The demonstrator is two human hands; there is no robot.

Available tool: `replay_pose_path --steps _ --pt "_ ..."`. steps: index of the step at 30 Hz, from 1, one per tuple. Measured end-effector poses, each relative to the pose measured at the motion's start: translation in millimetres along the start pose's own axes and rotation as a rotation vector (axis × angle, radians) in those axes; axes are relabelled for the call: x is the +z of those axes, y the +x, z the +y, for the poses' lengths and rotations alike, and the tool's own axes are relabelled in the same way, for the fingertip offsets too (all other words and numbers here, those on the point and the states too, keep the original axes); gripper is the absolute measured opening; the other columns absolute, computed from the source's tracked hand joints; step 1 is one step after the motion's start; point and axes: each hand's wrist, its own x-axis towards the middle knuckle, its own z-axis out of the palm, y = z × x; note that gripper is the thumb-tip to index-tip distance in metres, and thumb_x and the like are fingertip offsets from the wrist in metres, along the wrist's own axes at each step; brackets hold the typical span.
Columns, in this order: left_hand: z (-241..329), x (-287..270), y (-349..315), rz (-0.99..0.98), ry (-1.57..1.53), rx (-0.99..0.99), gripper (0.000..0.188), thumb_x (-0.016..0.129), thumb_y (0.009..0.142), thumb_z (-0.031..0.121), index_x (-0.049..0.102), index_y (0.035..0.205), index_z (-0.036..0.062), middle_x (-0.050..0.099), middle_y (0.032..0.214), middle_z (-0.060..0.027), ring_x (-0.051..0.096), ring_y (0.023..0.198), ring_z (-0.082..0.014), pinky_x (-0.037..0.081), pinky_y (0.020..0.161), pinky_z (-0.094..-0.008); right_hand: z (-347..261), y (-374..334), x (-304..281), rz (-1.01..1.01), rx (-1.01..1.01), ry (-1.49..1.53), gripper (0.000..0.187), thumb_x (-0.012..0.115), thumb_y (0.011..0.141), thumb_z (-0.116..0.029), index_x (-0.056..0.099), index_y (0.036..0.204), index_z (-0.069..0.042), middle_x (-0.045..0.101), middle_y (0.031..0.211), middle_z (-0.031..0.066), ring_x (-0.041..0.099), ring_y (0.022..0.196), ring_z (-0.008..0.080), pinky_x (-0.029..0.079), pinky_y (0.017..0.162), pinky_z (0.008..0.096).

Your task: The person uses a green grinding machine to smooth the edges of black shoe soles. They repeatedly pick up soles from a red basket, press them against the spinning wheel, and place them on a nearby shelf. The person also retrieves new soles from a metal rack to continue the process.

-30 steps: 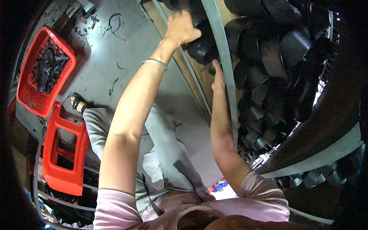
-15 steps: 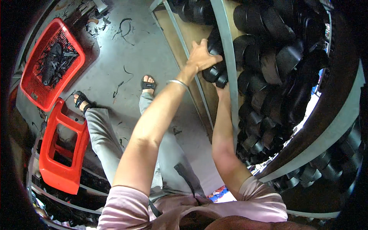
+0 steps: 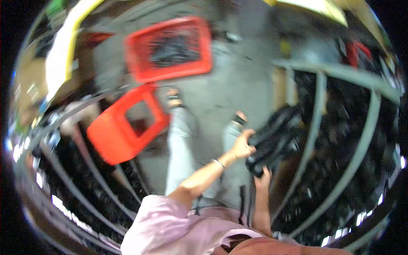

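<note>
Left hand (image 3: 243, 145) gripping top of black stack (image 3: 274, 138); right hand (image 3: 262, 177) closing on its bottom end. Red crate (image 3: 170, 49) and red stool (image 3: 121, 127) standing on floor (image 3: 242, 85).

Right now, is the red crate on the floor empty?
No, the red crate on the grey floor holds a heap of dark parts, though blur hides what they are.

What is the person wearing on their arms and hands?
The hands are bare, with no gloves. The left hand has a thin silvery bangle around the wrist. The right hand shows nothing on it that I can make out. Both forearms are uncovered; short pale pink sleeves end near the shoulders. The picture is blurry, so finer details are lost.
</note>
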Motion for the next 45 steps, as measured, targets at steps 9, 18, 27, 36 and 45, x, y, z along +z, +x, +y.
replay_pose_path --steps 9,18,27,36,45 --pt "60.2 -298.8 -198.6 0.641 0.043 0.27 0.083 0.073 0.069 0.048 0.048 0.13 -0.003 0.051 0.13 -0.0168 0.044 0.126 -0.027 0.032 0.107 -0.0388 104.5 -176.4 223.1 -0.563 0.152 -0.523 0.098 0.072 0.075 0.007 0.012 0.151 -0.011 0.042 0.138 0.0124 0.045 0.121 0.0265 0.038 0.102 0.0389" --pt "160.5 -619.9 -242.3 1.102 -0.418 0.529 0.079 0.061 0.078 0.022 0.027 0.145 0.0004 0.051 0.131 -0.0172 0.051 0.118 -0.0261 0.038 0.103 -0.0397 226.6 -334.0 569.0 -1.462 -0.366 -0.828 0.101 0.075 0.077 -0.013 0.006 0.152 -0.009 0.024 0.152 0.0145 0.027 0.139 0.0257 0.026 0.112 0.0396" --pt "230.1 -720.3 -164.8 1.177 -1.121 0.726 0.098 0.061 0.079 0.064 0.012 0.151 0.019 0.01 0.155 -0.0118 0.013 0.141 -0.0381 0.014 0.107 -0.0692 276.5 -304.2 724.5 -1.573 -0.73 -0.886 0.086 0.07 0.084 -0.028 0.018 0.151 -0.015 0.023 0.151 0.021 0.039 0.13 0.032 0.039 0.102 0.0456" --pt "23.0 -473.6 -105.7 0.726 -1.463 -0.233 0.043 0.062 0.088 0.031 0.052 0.12 0.0047 0.055 0.125 -0.0139 0.053 0.115 -0.0327 0.047 0.094 -0.0546 147.5 -93.3 436.5 -0.699 -0.089 -1.02 0.042 0.069 0.084 -0.026 0.06 0.119 -0.004 0.067 0.107 0.0125 0.064 0.094 0.0189 0.052 0.079 0.0334" --pt "67.6 -138.6 61.6 0.003 -0.232 -0.463 0.03 0.058 0.093 0.025 0.059 0.114 0.0032 0.064 0.102 -0.009 0.06 0.091 -0.0195 0.05 0.08 -0.0351 -84.3 149.1 112.6 0.246 -0.039 -0.11 0.083 0.059 0.087 -0.055 0.028 0.141 0.0 0.047 0.127 0.0257 0.059 0.101 0.0311 0.051 0.086 0.0437"
